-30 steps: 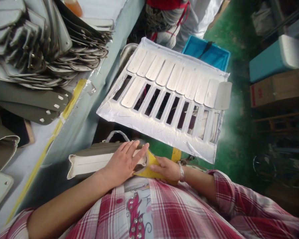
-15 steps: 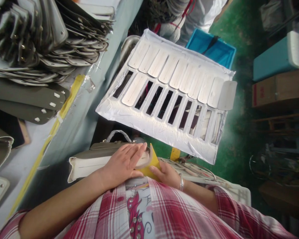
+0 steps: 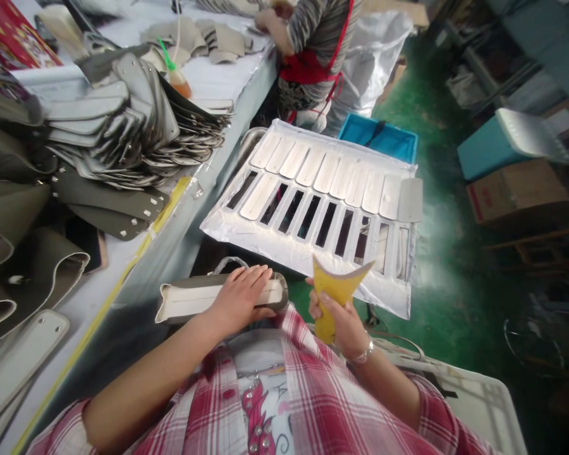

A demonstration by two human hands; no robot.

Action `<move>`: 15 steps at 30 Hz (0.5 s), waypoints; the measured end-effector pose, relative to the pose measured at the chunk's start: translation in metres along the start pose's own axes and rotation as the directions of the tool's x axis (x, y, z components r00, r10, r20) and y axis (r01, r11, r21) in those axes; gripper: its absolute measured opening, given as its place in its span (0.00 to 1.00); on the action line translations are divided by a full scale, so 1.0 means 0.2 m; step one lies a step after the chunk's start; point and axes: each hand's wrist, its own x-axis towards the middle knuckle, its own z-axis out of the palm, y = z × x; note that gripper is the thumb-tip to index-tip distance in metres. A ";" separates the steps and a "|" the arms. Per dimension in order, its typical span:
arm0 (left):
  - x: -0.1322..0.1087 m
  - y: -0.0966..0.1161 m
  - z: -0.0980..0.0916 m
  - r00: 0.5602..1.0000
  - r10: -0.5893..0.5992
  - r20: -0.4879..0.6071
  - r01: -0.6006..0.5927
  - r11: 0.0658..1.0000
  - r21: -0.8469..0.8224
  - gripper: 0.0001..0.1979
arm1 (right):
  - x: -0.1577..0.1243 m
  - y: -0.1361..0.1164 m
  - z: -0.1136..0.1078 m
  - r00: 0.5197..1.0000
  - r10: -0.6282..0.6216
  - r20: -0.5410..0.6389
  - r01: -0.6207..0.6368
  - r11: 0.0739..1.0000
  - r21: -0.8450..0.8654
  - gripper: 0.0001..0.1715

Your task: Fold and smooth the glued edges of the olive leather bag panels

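An olive-grey handbag point(image 3: 183, 297) lies on its side against my body, its long off-white panel facing up. My left hand point(image 3: 237, 294) holds it, fingers stretched across the panel and thumb at the near edge. A clear-wrapped handle point(image 3: 230, 262) shows behind it. My right hand point(image 3: 339, 322) is raised to the right of the bag, fingers wrapped round a curved yellow sheet point(image 3: 339, 284). The sheet stands upright, bent into a trough, apart from the bag; its material is unclear.
Ahead, a white slotted rack point(image 3: 308, 243) carries rows of off-white strips point(image 3: 329, 170). Stacked grey-olive leather pieces point(image 3: 137, 126) cover the table point(image 3: 123, 278) at left. A co-worker point(image 3: 313, 50) is at its far end. A blue crate point(image 3: 379, 139) stands behind the rack, cardboard boxes point(image 3: 516, 189) at right.
My right hand has lifted the yellow sheet away from the bag's right end, up and to the right. My left hand stays on the bag. The view has tilted up, showing the co-worker.
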 end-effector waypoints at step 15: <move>-0.03 0.03 0.00 0.999 0.001 -0.050 -0.001 1.000 -0.001 0.34 | 0.26 0.08 0.32 0.937 -0.265 -0.226 0.288 0.955 0.073 0.17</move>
